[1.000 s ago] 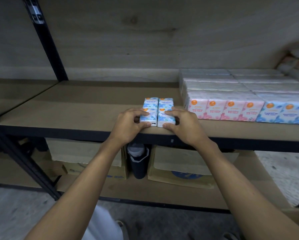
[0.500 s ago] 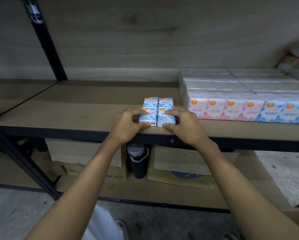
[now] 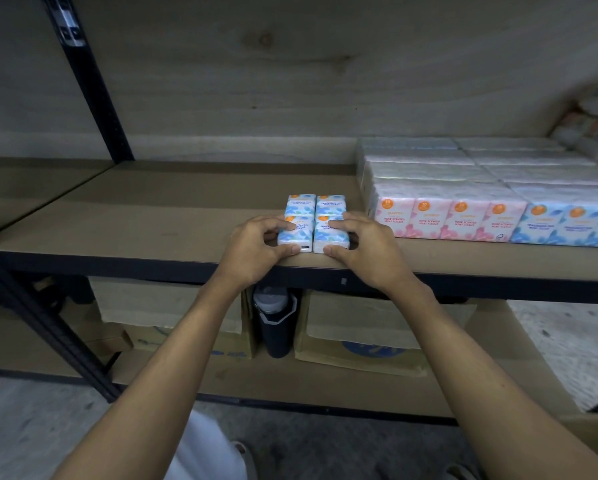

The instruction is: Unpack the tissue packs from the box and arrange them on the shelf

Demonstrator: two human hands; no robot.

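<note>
The person stands close against the shelf (image 3: 152, 216), both arms stretched out to a small block of four blue fragrance-free mini tissue packs (image 3: 314, 206) lying flat, two by two, right at its front edge. The left hand (image 3: 252, 247) grips the near left pack (image 3: 292, 233), with its fingers (image 3: 280, 225) curled over the top and the thumb against the front face. The right hand (image 3: 366, 251) holds the near right pack (image 3: 328, 237) the same way. The two packs touch side by side. Just to the right, a little apart, stand rows of pink rose scented packs (image 3: 446, 216), with more blue ones (image 3: 567, 223) beyond them. On the lower shelf sit cardboard boxes (image 3: 359, 344) with a dark bottle (image 3: 276, 323) between them.
</note>
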